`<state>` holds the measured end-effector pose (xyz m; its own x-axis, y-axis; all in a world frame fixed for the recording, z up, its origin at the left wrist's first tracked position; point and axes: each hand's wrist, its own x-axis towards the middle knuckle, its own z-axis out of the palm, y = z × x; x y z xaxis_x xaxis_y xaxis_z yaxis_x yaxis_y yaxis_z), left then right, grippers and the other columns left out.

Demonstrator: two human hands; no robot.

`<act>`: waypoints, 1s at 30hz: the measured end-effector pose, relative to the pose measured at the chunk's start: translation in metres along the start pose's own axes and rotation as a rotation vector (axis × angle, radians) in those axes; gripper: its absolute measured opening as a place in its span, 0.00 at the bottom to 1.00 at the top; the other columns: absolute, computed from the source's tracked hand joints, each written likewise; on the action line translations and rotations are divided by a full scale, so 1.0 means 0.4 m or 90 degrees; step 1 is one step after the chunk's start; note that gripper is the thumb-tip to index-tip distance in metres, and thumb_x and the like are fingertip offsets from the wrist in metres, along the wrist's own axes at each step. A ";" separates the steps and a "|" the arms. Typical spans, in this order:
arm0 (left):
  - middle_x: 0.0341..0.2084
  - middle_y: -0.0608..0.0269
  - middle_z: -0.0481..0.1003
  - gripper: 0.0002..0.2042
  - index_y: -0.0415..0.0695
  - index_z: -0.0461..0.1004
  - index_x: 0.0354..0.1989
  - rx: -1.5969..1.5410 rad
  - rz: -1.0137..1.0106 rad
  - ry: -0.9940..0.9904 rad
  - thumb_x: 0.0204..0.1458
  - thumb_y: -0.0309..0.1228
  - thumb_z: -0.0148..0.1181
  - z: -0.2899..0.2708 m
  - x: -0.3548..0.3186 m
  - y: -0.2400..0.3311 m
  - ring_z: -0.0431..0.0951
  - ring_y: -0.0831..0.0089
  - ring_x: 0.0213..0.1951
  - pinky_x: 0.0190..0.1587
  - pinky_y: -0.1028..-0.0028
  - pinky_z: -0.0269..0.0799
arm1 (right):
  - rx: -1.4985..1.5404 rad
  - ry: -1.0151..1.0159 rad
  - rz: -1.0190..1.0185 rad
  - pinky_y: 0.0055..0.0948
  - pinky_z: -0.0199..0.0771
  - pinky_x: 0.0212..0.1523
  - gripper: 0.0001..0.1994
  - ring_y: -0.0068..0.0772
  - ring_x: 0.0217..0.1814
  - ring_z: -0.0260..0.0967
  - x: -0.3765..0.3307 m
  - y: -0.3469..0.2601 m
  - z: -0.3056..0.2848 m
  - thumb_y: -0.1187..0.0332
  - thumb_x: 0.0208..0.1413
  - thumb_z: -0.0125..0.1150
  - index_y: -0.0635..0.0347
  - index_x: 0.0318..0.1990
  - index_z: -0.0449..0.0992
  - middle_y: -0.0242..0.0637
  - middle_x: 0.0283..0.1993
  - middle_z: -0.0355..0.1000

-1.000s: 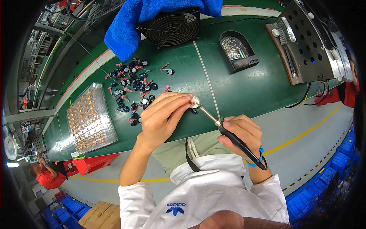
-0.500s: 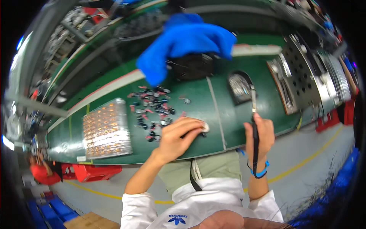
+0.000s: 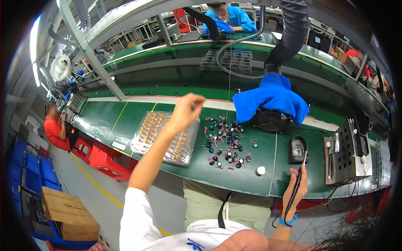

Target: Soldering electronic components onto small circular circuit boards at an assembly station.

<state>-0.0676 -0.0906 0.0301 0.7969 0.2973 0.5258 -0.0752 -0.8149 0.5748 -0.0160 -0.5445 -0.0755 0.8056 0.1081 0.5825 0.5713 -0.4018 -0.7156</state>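
Note:
My right hand [image 3: 296, 188] is closed around a soldering iron [image 3: 296, 184], its metal tip pointing up beside a black cup of metal wool [image 3: 298, 149]. Raised above the tray's upper right corner is my left hand [image 3: 186, 113], its fingers bent and the thumb apart; nothing shows between them. Small round black parts with pink and dark leads [image 3: 229, 146] lie scattered on the green bench. A clear plastic tray [image 3: 191, 142] holds rows of small orange-gold pieces. A small white round piece [image 3: 261, 170] sits near the bench's front edge. A thin line [image 3: 229, 92] hangs above the parts.
A blue cloth [image 3: 270, 98] drapes over a black fan [image 3: 272, 120] under a duct hose [image 3: 291, 35]. A perforated metal box [image 3: 345, 146] stands at the right. Co-workers sit across the bench [image 3: 245, 19] and at far left [image 3: 54, 127]. Red stools [image 3: 106, 161] stand below.
My left hand has left the white piece near the front edge and moved up and left over the tray. The view has tilted up. My right hand still holds the soldering iron.

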 end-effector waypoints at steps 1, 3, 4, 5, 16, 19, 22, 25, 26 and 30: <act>0.43 0.50 0.83 0.10 0.36 0.83 0.44 0.050 0.021 0.015 0.53 0.17 0.65 0.009 0.061 -0.055 0.86 0.63 0.41 0.45 0.69 0.82 | -0.007 0.016 -0.001 0.33 0.77 0.48 0.22 0.34 0.44 0.78 0.002 0.010 -0.001 0.74 0.69 0.57 0.67 0.68 0.70 0.45 0.43 0.82; 0.44 0.48 0.83 0.11 0.37 0.84 0.45 0.105 0.006 -0.020 0.52 0.21 0.66 0.070 0.163 -0.165 0.85 0.56 0.44 0.50 0.64 0.82 | -0.019 0.016 -0.013 0.33 0.78 0.48 0.21 0.34 0.44 0.78 0.003 0.010 -0.004 0.74 0.69 0.57 0.67 0.68 0.70 0.45 0.43 0.82; 0.46 0.48 0.83 0.13 0.38 0.83 0.46 0.174 0.049 -0.028 0.52 0.24 0.68 0.106 0.196 -0.215 0.84 0.54 0.48 0.54 0.60 0.79 | -0.021 0.011 -0.023 0.33 0.78 0.48 0.21 0.34 0.43 0.79 0.005 0.012 0.002 0.74 0.69 0.57 0.66 0.68 0.70 0.45 0.42 0.82; 0.48 0.49 0.82 0.14 0.40 0.83 0.48 0.238 0.095 -0.039 0.52 0.27 0.69 0.155 0.226 -0.247 0.82 0.52 0.51 0.59 0.57 0.76 | -0.023 0.020 -0.051 0.34 0.78 0.47 0.21 0.35 0.43 0.79 0.004 0.018 0.005 0.74 0.68 0.58 0.66 0.68 0.71 0.45 0.41 0.82; 0.44 0.49 0.83 0.12 0.39 0.84 0.42 0.151 0.392 -0.354 0.54 0.31 0.59 0.431 0.356 -0.168 0.83 0.49 0.47 0.51 0.60 0.80 | -0.040 -0.008 -0.053 0.36 0.78 0.47 0.20 0.40 0.39 0.79 -0.004 -0.002 -0.006 0.71 0.69 0.59 0.71 0.65 0.71 0.47 0.38 0.82; 0.34 0.45 0.83 0.10 0.36 0.84 0.39 0.032 0.237 -0.214 0.49 0.26 0.66 0.389 0.344 -0.204 0.85 0.52 0.39 0.44 0.61 0.81 | -0.029 -0.015 -0.062 0.37 0.79 0.47 0.20 0.40 0.39 0.80 -0.010 0.000 -0.013 0.71 0.69 0.59 0.71 0.64 0.71 0.47 0.38 0.82; 0.35 0.53 0.85 0.11 0.35 0.84 0.45 -0.076 -0.012 -0.181 0.52 0.22 0.68 0.312 0.303 -0.218 0.87 0.68 0.36 0.43 0.70 0.81 | -0.029 -0.013 -0.073 0.37 0.79 0.46 0.20 0.40 0.39 0.80 -0.005 0.002 -0.013 0.71 0.68 0.59 0.71 0.64 0.71 0.47 0.37 0.82; 0.35 0.61 0.84 0.10 0.33 0.82 0.47 -0.162 -0.090 -0.177 0.56 0.19 0.67 0.211 0.247 -0.168 0.82 0.78 0.36 0.42 0.75 0.80 | -0.017 -0.004 -0.098 0.36 0.79 0.46 0.19 0.40 0.39 0.80 -0.005 0.009 -0.014 0.73 0.68 0.59 0.70 0.63 0.72 0.47 0.37 0.82; 0.36 0.61 0.84 0.10 0.33 0.82 0.46 -0.192 -0.111 -0.204 0.56 0.19 0.67 0.179 0.220 -0.129 0.82 0.79 0.36 0.42 0.75 0.80 | -0.015 -0.001 -0.090 0.36 0.79 0.46 0.19 0.40 0.39 0.80 -0.008 0.010 -0.018 0.73 0.68 0.59 0.71 0.63 0.72 0.47 0.37 0.82; 0.38 0.60 0.83 0.11 0.32 0.82 0.45 -0.175 -0.180 -0.278 0.54 0.19 0.70 0.081 0.092 -0.014 0.82 0.79 0.37 0.42 0.76 0.80 | 0.003 0.000 -0.076 0.35 0.79 0.48 0.19 0.39 0.39 0.80 -0.006 0.012 -0.014 0.74 0.68 0.59 0.72 0.63 0.72 0.47 0.38 0.82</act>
<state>-0.0183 -0.0911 0.0258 0.9773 0.2046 0.0555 0.0696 -0.5569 0.8276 -0.0159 -0.5520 -0.0782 0.7315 0.1545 0.6641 0.6641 -0.3825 -0.6424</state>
